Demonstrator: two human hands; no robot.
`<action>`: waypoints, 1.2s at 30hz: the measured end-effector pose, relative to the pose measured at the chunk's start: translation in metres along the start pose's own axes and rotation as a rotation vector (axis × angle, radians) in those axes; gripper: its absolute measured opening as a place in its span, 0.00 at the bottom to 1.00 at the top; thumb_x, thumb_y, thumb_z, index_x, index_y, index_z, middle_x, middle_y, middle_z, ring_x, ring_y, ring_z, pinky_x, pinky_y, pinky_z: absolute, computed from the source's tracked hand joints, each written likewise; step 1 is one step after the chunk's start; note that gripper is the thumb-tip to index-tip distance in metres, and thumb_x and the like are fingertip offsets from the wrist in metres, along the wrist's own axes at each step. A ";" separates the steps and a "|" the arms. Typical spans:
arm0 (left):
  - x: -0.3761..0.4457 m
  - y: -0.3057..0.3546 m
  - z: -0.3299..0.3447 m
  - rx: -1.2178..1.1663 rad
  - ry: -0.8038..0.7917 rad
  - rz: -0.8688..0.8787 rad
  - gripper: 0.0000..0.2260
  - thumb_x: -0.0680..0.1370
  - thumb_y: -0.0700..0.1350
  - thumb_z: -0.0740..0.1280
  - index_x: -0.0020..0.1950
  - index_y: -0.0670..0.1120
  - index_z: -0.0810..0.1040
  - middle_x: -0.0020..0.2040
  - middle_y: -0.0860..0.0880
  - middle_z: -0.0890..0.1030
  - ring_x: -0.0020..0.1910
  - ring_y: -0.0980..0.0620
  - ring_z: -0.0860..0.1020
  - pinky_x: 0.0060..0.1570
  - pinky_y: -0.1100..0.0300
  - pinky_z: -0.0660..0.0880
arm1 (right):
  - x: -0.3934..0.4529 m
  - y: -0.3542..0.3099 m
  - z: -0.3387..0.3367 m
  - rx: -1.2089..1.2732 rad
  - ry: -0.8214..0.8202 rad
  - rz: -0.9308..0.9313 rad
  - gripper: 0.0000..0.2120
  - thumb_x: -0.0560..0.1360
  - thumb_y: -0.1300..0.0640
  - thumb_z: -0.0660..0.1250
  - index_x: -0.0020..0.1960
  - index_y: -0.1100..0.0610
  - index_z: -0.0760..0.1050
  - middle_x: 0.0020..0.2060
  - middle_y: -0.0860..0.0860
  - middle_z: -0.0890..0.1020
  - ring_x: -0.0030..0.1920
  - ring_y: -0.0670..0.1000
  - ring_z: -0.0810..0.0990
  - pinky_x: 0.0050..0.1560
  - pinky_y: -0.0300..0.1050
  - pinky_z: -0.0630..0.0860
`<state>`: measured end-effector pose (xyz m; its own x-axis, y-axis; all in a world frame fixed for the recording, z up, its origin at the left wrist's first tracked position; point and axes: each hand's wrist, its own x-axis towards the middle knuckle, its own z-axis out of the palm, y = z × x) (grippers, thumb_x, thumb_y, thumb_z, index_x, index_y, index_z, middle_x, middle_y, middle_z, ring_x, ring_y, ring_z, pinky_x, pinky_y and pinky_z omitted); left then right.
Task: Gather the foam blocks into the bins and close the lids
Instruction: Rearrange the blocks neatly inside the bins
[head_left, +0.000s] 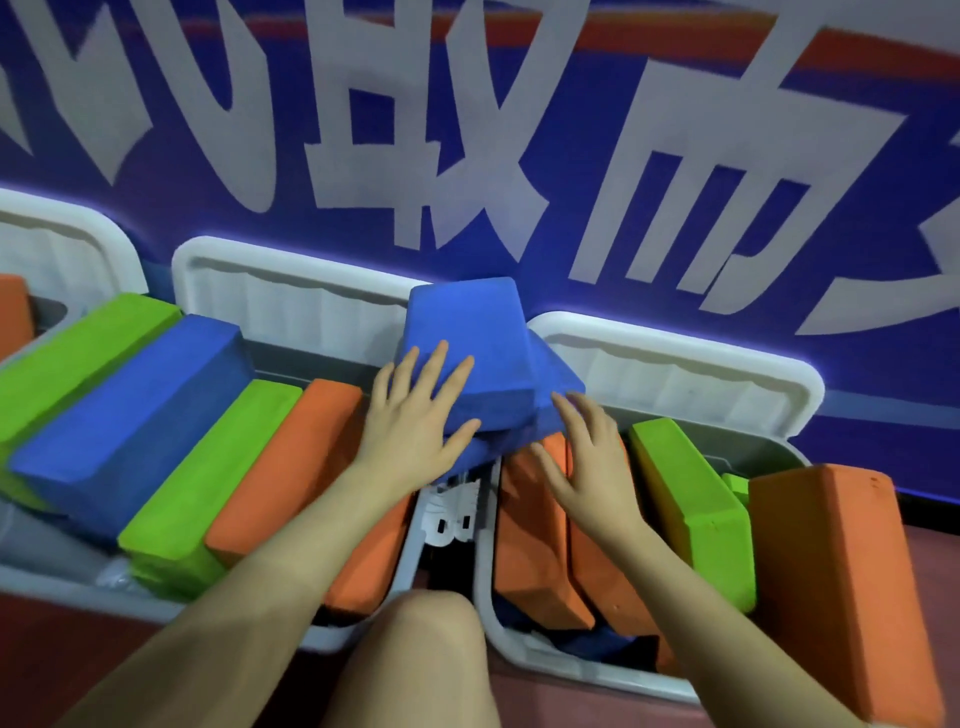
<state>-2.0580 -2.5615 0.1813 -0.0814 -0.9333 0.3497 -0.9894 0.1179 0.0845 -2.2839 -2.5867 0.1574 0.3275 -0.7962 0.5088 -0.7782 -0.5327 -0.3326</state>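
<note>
Blue wall (597, 78) w/ big white characters fills the top, 10 to 2 o'clock. Below it, white bins in a row, lids up and leaning on the wall: middle bin lid (291, 301) at 11, right bin lid (675, 374) at 2, a third lid partly cut off at 9.

Middle bin (41, 577) at 8 o'clock is packed w/ foam blocks side by side: green, long blue block (130, 421), green, orange. Right bin (519, 644) at 5 holds orange blocks, a green block (691, 504), some blue low down. Orange block (841, 587) at 4 stands at that bin's right edge.

Centre: blue foam block (467, 338) lies tilted across the gap btwn the two bins, on top of another blue piece.

Left hand (415, 415) lies flat on that block, fingers spread, grip not curled. Right hand (587, 462) just beside its lower right corner, fingers spread and relaxed; can't tell if touching.

Knee at 6 o'clock.
</note>
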 end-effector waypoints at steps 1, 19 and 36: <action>0.002 0.010 0.000 -0.002 -0.005 0.002 0.29 0.74 0.61 0.55 0.71 0.48 0.71 0.70 0.42 0.72 0.65 0.36 0.72 0.62 0.41 0.69 | -0.011 0.006 0.001 -0.025 -0.043 -0.009 0.26 0.77 0.43 0.58 0.68 0.57 0.72 0.64 0.57 0.74 0.62 0.59 0.73 0.64 0.51 0.67; 0.007 0.068 0.009 0.149 -0.097 -0.138 0.31 0.80 0.60 0.57 0.79 0.55 0.48 0.79 0.47 0.47 0.77 0.40 0.45 0.70 0.35 0.42 | -0.082 0.056 -0.033 -0.512 -0.594 -0.010 0.28 0.67 0.29 0.56 0.56 0.42 0.80 0.61 0.45 0.80 0.57 0.60 0.81 0.68 0.63 0.53; -0.059 0.165 0.063 -0.151 -0.586 0.159 0.38 0.75 0.71 0.51 0.78 0.56 0.42 0.79 0.49 0.43 0.75 0.40 0.56 0.71 0.47 0.53 | -0.136 0.084 -0.055 -0.426 -0.300 0.095 0.24 0.75 0.39 0.55 0.64 0.48 0.77 0.69 0.55 0.72 0.65 0.65 0.73 0.64 0.67 0.67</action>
<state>-2.2243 -2.5085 0.1159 -0.3211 -0.9263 -0.1970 -0.9354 0.2776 0.2191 -2.4236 -2.5079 0.1040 0.3357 -0.9156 0.2214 -0.9401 -0.3404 0.0179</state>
